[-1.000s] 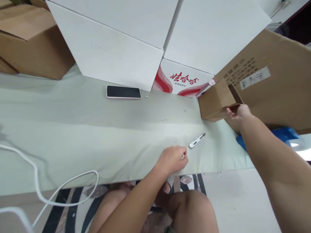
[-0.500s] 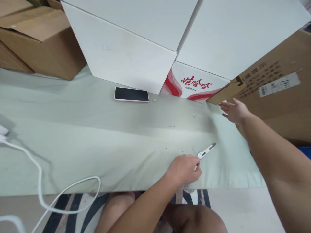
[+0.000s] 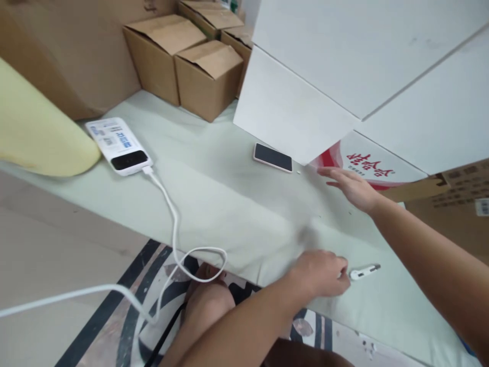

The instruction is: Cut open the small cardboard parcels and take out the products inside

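My left hand [image 3: 320, 272] rests on the pale green pad [image 3: 214, 193] near its front edge, fingers curled, just left of a small white utility knife [image 3: 364, 271]. I cannot make out anything inside the curled fingers. My right hand [image 3: 350, 186] hovers flat with its fingers stretched out over the pad, in front of the red-and-white printed carton [image 3: 367, 164]. It holds nothing. A black phone [image 3: 273, 157] lies face up to the left of that hand.
Large white boxes [image 3: 344, 66] and a brown carton [image 3: 458, 204] stand at the back right. Several small cardboard boxes [image 3: 187, 61] sit at the back. A white power bank [image 3: 118, 147] with a white cable [image 3: 171, 229] lies left, beside a yellow cushion [image 3: 38, 132].
The view has swung left, bringing the power bank and small boxes into sight. My right hand let go of the small cardboard box and now hovers open; the left hand stayed by the knife.
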A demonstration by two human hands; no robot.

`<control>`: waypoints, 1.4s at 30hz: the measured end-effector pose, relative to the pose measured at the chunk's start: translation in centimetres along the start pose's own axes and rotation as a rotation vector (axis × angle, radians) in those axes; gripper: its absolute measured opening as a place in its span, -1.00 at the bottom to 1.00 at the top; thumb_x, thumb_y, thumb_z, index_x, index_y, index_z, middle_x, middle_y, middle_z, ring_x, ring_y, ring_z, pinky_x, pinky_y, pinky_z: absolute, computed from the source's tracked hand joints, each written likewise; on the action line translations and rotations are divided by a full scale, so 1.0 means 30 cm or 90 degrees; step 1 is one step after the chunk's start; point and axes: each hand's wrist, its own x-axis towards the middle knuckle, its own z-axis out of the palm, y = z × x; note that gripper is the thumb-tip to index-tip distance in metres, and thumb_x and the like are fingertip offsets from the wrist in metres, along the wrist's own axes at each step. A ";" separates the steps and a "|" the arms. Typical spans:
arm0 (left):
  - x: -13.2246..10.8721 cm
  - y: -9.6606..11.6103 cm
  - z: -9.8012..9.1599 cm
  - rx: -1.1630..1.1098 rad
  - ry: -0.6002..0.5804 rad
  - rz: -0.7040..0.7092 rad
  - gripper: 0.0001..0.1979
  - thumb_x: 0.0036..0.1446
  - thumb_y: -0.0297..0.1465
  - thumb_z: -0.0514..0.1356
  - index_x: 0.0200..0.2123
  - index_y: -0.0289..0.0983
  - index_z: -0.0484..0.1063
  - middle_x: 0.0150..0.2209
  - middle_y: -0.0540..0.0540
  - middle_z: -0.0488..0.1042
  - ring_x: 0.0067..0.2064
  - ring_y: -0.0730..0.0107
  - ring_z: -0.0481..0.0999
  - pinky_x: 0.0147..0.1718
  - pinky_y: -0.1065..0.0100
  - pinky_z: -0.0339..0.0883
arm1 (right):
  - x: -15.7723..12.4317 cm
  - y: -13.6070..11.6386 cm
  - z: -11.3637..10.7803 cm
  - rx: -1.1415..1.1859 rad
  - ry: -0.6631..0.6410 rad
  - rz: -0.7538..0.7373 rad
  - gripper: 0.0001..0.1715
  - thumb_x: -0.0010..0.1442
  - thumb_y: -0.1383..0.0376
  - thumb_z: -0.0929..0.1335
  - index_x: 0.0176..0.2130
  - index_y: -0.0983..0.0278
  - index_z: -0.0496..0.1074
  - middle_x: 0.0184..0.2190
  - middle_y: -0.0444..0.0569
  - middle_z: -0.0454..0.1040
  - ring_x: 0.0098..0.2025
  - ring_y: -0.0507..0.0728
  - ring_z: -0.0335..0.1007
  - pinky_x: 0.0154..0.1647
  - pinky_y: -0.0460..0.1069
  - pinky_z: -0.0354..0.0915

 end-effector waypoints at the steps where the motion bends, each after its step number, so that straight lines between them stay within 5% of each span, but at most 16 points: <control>1: -0.015 -0.010 -0.017 -0.004 0.008 -0.005 -0.77 0.23 -0.31 0.07 -0.20 -0.21 0.50 -0.05 -0.18 0.66 -0.06 0.08 0.65 -0.17 0.16 0.49 | 0.018 -0.055 0.061 -0.030 -0.011 -0.050 -0.70 0.32 0.11 0.32 -0.08 0.09 0.60 0.15 -0.11 0.56 0.29 0.18 0.40 0.38 0.19 0.29; 9: -0.115 -0.079 -0.142 -0.034 0.045 -0.021 -0.78 0.24 -0.26 0.03 -0.19 -0.20 0.42 -0.08 -0.07 0.63 -0.10 0.20 0.59 -0.20 0.24 0.42 | 0.281 -0.464 0.553 -0.290 0.027 -0.440 -0.46 0.24 0.20 0.28 0.15 0.26 0.52 0.23 0.18 0.46 0.28 0.36 0.37 0.36 0.34 0.27; 13: -0.145 -0.098 -0.187 -0.084 0.105 -0.013 -0.81 0.21 -0.26 0.03 -0.22 -0.18 0.38 -0.14 -0.02 0.60 -0.11 0.28 0.56 -0.16 0.32 0.38 | 0.415 -0.689 0.717 -0.379 0.098 -0.518 -0.32 0.23 0.23 0.26 0.31 0.23 0.35 0.33 0.17 0.32 0.38 0.41 0.22 0.39 0.37 0.20; 18: -0.192 -0.129 -0.255 -0.138 0.097 -0.061 -0.82 0.19 -0.26 0.10 -0.20 -0.18 0.42 -0.19 -0.06 0.58 -0.17 0.25 0.57 -0.23 0.34 0.35 | 0.446 -0.868 0.808 -0.492 0.106 -0.414 -0.36 0.23 0.23 0.30 0.29 0.13 0.31 0.39 0.18 0.16 0.39 0.50 0.15 0.30 0.46 0.24; 26: -0.202 -0.130 -0.279 -0.153 0.101 -0.041 -0.71 0.19 -0.29 0.08 -0.09 -0.20 0.50 -0.07 -0.14 0.62 -0.03 0.07 0.62 -0.12 0.25 0.44 | 0.392 -0.924 0.848 -0.620 0.133 -0.306 -0.38 0.29 0.25 0.30 0.30 0.30 0.29 0.45 0.26 0.08 0.46 0.51 0.03 0.37 0.48 0.12; 30: -0.195 -0.126 -0.263 -0.147 0.119 -0.038 -0.71 0.21 -0.27 0.07 -0.09 -0.20 0.49 -0.05 -0.11 0.62 -0.04 0.14 0.61 -0.07 0.24 0.46 | 0.390 -0.883 0.833 -0.611 0.129 -0.310 -0.41 0.29 0.23 0.27 0.26 0.37 0.30 0.41 0.33 0.15 0.42 0.49 0.13 0.36 0.44 0.11; 34: -0.198 -0.130 -0.275 -0.147 0.118 -0.032 -0.71 0.23 -0.26 0.04 -0.10 -0.18 0.47 -0.04 -0.06 0.62 -0.04 0.23 0.59 -0.03 0.26 0.48 | 0.310 -0.718 0.742 -0.555 0.118 -0.421 -0.27 0.24 0.19 0.28 0.35 0.31 0.21 0.50 0.30 0.01 0.46 0.50 0.08 0.36 0.48 0.08; 39: -0.198 -0.130 -0.295 -0.145 0.077 -0.067 -0.60 0.24 -0.20 0.02 0.05 -0.15 0.48 0.03 -0.12 0.63 0.07 0.13 0.60 0.10 0.17 0.46 | 0.058 -0.351 0.509 -0.460 0.157 -0.471 -0.33 0.42 0.10 0.09 0.43 0.08 0.17 0.50 0.10 0.10 0.51 0.34 0.08 0.42 0.42 0.14; 42: -0.199 -0.124 -0.290 -0.110 -0.020 -0.048 -0.59 0.23 -0.15 0.03 0.01 -0.15 0.50 0.04 -0.17 0.62 0.10 0.07 0.59 0.08 0.16 0.47 | -0.111 -0.063 0.350 -0.390 0.217 -0.480 -0.30 0.45 0.14 0.04 0.49 -0.21 -0.02 0.51 -0.11 0.09 0.52 0.29 0.06 0.41 0.38 0.21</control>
